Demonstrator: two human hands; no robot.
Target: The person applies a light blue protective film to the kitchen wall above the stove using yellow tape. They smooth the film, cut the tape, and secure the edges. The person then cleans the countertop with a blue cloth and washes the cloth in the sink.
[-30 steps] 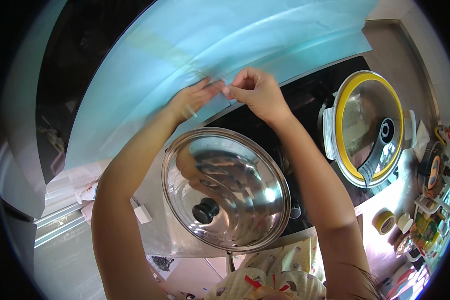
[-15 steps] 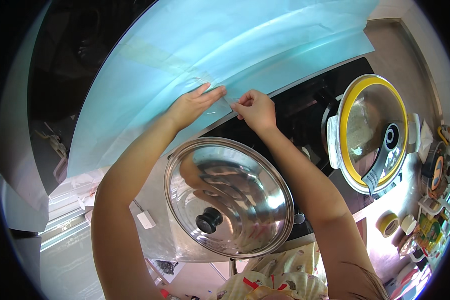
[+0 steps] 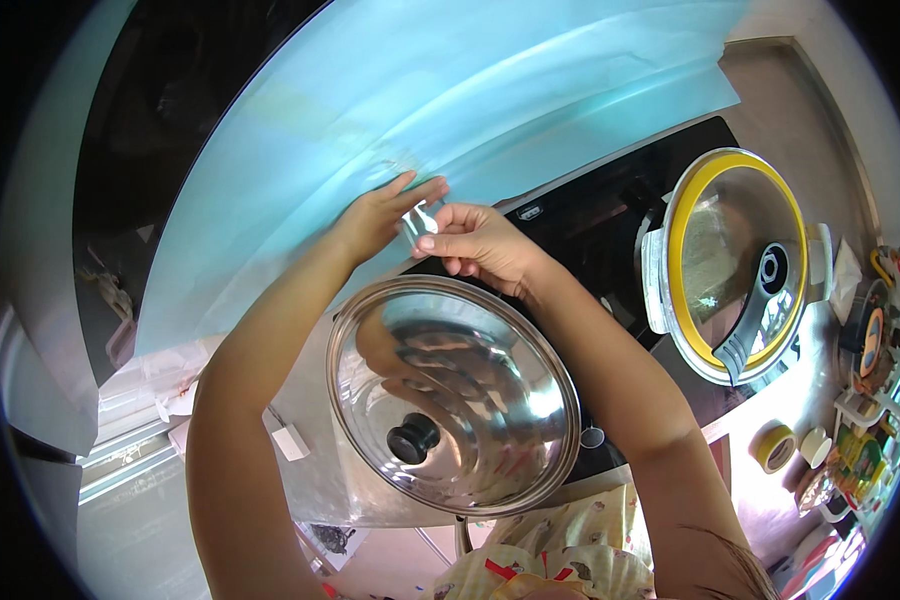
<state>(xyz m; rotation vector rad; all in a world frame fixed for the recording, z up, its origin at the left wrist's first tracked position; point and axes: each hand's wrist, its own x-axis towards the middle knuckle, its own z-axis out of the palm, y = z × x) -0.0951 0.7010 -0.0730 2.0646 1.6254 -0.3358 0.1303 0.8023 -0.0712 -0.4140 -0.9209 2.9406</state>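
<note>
Right hand (image 3: 478, 245): grip pinching clear glossy film strip (image 3: 420, 222). Left hand (image 3: 372, 222): grip released, fingers extended over pale-blue sheet (image 3: 315, 165). Nearby: round silver-metal lid (image 3: 470, 400).

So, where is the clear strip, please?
Left of centre in the head view, the clear strip is between left hand and right hand, beyond the lid.
</note>
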